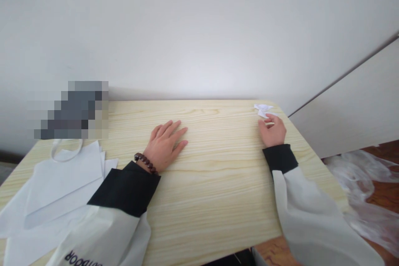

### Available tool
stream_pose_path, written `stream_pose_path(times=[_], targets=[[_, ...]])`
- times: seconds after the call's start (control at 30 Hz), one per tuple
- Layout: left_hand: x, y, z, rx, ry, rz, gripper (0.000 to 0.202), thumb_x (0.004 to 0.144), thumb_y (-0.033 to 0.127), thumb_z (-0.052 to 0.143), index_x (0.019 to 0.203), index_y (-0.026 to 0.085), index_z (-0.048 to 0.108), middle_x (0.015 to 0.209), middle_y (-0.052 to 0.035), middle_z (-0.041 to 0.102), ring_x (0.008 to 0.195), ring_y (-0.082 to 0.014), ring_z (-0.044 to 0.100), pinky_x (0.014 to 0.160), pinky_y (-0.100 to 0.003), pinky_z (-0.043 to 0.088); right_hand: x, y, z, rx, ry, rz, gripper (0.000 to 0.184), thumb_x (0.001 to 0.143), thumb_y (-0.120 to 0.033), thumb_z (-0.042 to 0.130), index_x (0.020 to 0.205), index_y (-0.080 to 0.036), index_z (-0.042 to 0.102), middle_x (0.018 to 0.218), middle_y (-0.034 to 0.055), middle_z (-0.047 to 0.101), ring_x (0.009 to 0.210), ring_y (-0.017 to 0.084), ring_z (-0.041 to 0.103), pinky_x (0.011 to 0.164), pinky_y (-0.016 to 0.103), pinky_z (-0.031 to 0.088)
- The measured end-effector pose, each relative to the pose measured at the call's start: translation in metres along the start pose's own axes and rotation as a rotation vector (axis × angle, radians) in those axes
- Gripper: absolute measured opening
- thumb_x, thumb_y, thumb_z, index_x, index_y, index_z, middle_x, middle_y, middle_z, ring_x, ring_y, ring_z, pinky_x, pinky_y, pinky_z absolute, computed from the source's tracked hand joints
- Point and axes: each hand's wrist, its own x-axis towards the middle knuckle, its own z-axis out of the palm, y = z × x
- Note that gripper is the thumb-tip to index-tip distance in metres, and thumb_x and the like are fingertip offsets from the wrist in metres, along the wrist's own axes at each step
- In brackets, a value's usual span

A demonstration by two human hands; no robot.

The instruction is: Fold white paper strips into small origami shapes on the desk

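Note:
My left hand [165,143] lies flat on the light wooden table [212,183], palm down and fingers stretched out, holding nothing; a dark bead bracelet circles its wrist. My right hand [272,129] rests near the table's far right corner, its fingers curled at a small folded white paper piece [263,110] that lies just beyond the fingertips. The fingertips touch the paper's near edge. Both arms wear white sleeves with black cuffs.
A pile of white paper sheets [62,183] covers the table's left side, with a thin white loop [67,149] behind it. A blurred grey patch sits at the back left. White plastic wrap [364,183] lies on the floor at right, below a white panel.

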Motion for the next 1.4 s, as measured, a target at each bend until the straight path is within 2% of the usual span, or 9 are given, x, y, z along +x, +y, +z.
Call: stream_pose_path(times=[0.17,0.3,0.4,0.5,0.6,0.73,0.87,1.17,1.4], targets=[[-0.004,0.004,-0.002,0.008,-0.019,-0.005,0.04,0.092,0.036,0.037,0.126,0.021,0.052,0.139,-0.0076,0.044,0.131,-0.0259,0.034,0.107,-0.045,0.028,-0.047,-0.057,0.012,0.128,-0.187,-0.143,0.03,0.072,-0.033,0.055,0.097,-0.015,0.056,0.083,0.0024,0.054,0.05,0.01,0.047,0.065,0.033,0.046],[-0.022,-0.002,-0.022,-0.029,-0.11,-0.02,0.036,0.089,0.03,0.042,0.122,0.021,0.055,0.133,-0.0091,0.047,0.122,-0.0237,0.043,0.103,-0.039,0.037,-0.082,-0.099,0.019,0.187,-0.359,-0.265,0.025,0.076,-0.029,0.052,0.097,-0.017,0.056,0.082,0.0025,0.055,0.056,0.012,0.049,0.061,0.03,0.044],[-0.044,-0.017,-0.05,0.079,-0.166,-0.238,0.04,0.082,0.038,0.054,0.116,0.017,0.058,0.117,-0.0124,0.053,0.11,-0.0277,0.05,0.096,-0.04,0.042,-0.1,-0.126,0.024,0.19,-0.48,-0.336,0.021,0.079,-0.027,0.048,0.096,-0.018,0.058,0.082,0.0032,0.058,0.06,0.014,0.051,0.063,0.029,0.043],[-0.071,-0.035,-0.077,0.323,-0.222,-0.492,0.058,0.071,0.053,0.062,0.108,0.01,0.059,0.108,-0.0177,0.054,0.105,-0.0363,0.051,0.088,-0.045,0.044,-0.11,-0.143,0.028,0.182,-0.545,-0.416,0.02,0.079,-0.024,0.047,0.095,-0.019,0.059,0.082,0.0031,0.06,0.064,0.016,0.053,0.064,0.03,0.042],[-0.099,-0.047,-0.092,0.403,-0.353,-0.64,0.069,0.072,0.062,0.054,0.113,0.006,0.055,0.111,-0.0215,0.054,0.105,-0.04,0.051,0.085,-0.047,0.044,-0.113,-0.149,0.03,0.178,-0.549,-0.433,0.02,0.079,-0.023,0.048,0.095,-0.019,0.059,0.083,0.0026,0.062,0.063,0.015,0.054,0.064,0.029,0.041],[-0.128,-0.054,-0.087,0.28,-0.424,-0.582,0.081,0.073,0.065,0.049,0.132,0.011,0.04,0.137,-0.02,0.041,0.124,-0.0381,0.039,0.095,-0.047,0.039,-0.114,-0.146,0.032,0.188,-0.532,-0.446,0.02,0.08,-0.023,0.049,0.095,-0.018,0.06,0.083,0.0027,0.062,0.062,0.015,0.053,0.065,0.029,0.042],[-0.132,-0.051,-0.076,0.279,-0.355,-0.585,0.066,0.082,0.056,0.043,0.136,0.018,0.037,0.144,-0.015,0.035,0.128,-0.0358,0.035,0.094,-0.048,0.04,-0.114,-0.144,0.033,0.184,-0.523,-0.475,0.019,0.079,-0.022,0.049,0.094,-0.018,0.06,0.081,0.0022,0.063,0.061,0.015,0.053,0.065,0.029,0.041],[-0.114,-0.031,-0.073,0.315,-0.178,-0.635,0.05,0.091,0.047,0.03,0.127,0.017,0.047,0.131,-0.0124,0.053,0.117,-0.0316,0.049,0.088,-0.045,0.047,-0.113,-0.143,0.032,0.186,-0.534,-0.498,0.019,0.079,-0.022,0.049,0.094,-0.018,0.06,0.079,0.0022,0.063,0.062,0.016,0.053,0.065,0.029,0.042],[-0.124,-0.035,-0.066,0.262,-0.106,-0.494,0.044,0.087,0.044,0.044,0.124,0.021,0.051,0.131,-0.0086,0.052,0.124,-0.032,0.042,0.094,-0.047,0.044,-0.113,-0.141,0.034,0.194,-0.536,-0.512,0.019,0.079,-0.022,0.049,0.094,-0.018,0.06,0.079,0.0028,0.063,0.062,0.016,0.053,0.066,0.029,0.042]])
